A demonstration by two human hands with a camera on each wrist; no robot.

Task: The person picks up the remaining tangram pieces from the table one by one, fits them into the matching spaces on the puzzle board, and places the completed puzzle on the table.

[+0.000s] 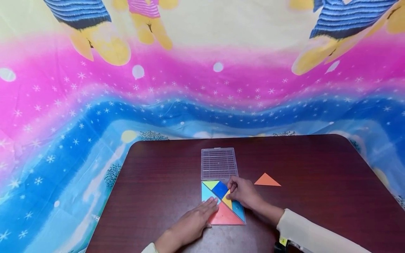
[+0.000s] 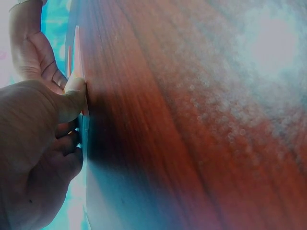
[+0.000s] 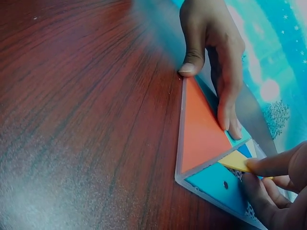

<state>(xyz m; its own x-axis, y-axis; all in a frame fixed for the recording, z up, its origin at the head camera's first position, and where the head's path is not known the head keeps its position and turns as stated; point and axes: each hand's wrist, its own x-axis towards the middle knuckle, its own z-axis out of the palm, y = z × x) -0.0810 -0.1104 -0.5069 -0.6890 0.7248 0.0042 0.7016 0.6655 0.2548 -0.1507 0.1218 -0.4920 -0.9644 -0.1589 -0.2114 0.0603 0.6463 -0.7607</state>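
Observation:
A clear tangram case holds coloured pieces in its tray (image 3: 178,178). My left hand (image 1: 197,218) rests on it with fingers extended over the light blue triangle (image 1: 207,194) and the red-orange triangle (image 1: 226,216), its thumb at the near edge. At the right side, my right hand (image 1: 246,193) pinches the yellow piece (image 3: 234,162) between thumb and finger; the piece sits tilted over the tray, partly hidden by the fingers. Around it lie a dark blue square (image 1: 219,189), a yellow-green piece (image 1: 210,184) and a teal triangle (image 3: 221,184) with a small hole.
The case's gridded lid (image 1: 218,163) lies folded back beyond the tray. To the right, an orange triangle (image 1: 267,180) lies loose on the dark brown table (image 1: 158,182). A printed cloth (image 1: 202,116) hangs behind the table.

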